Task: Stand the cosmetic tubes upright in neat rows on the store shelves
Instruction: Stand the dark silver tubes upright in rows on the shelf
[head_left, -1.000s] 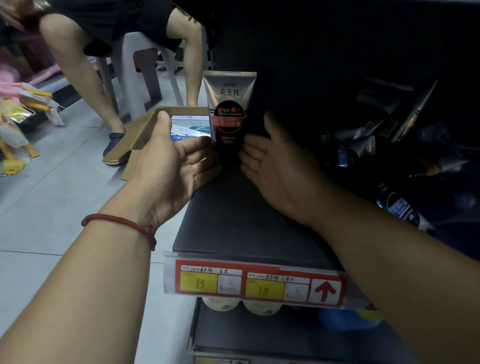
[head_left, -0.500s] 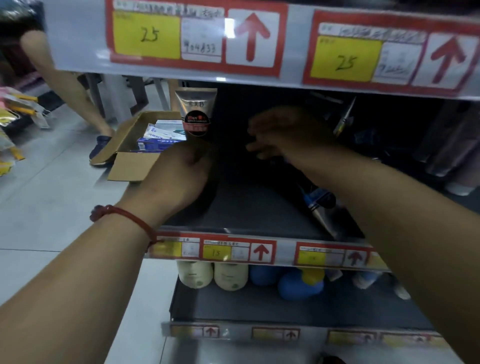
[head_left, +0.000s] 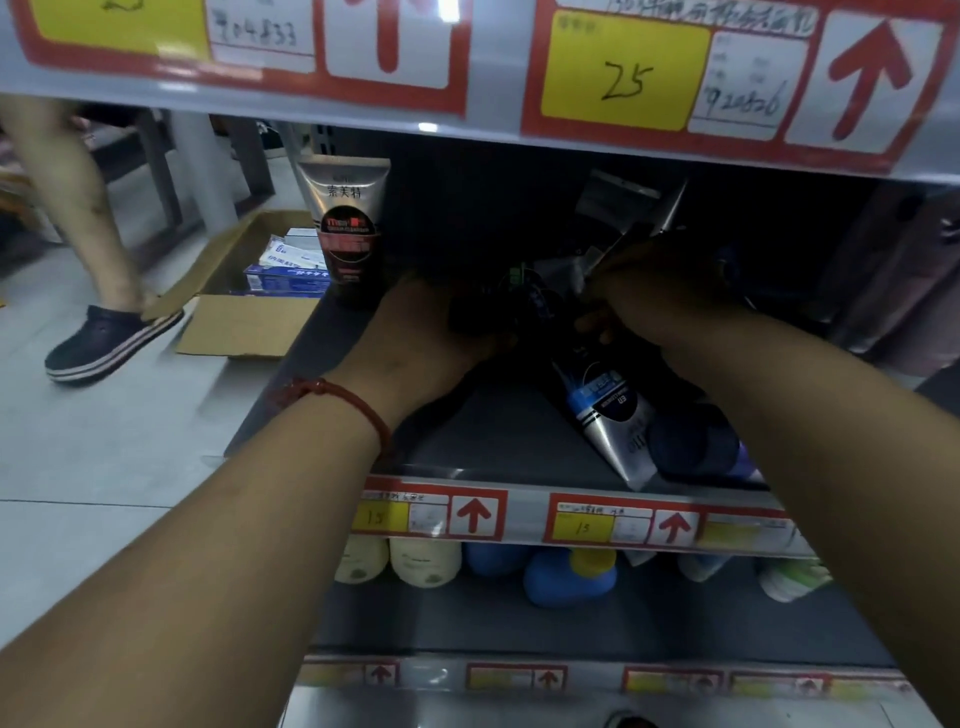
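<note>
Only one view here, a head cam. It looks forward and down into the dark middle shelf (head_left: 493, 447) from really close, with the upper price strip (head_left: 498, 78) across the top and the floor (head_left: 104, 441) off left.

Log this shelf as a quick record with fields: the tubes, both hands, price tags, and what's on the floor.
upright tube: one, silver and black, at the shelf's left edge
lying tube: blue and silver, flat near the front edge, between the forearms
left hand: reaching deep into the shelf; grip too dark to tell
right hand: reaching in further right; grip too dark to tell
price tags: 15 tag on this shelf's front, 25 tag on the shelf above
floor: open cardboard box left of the shelf
</note>
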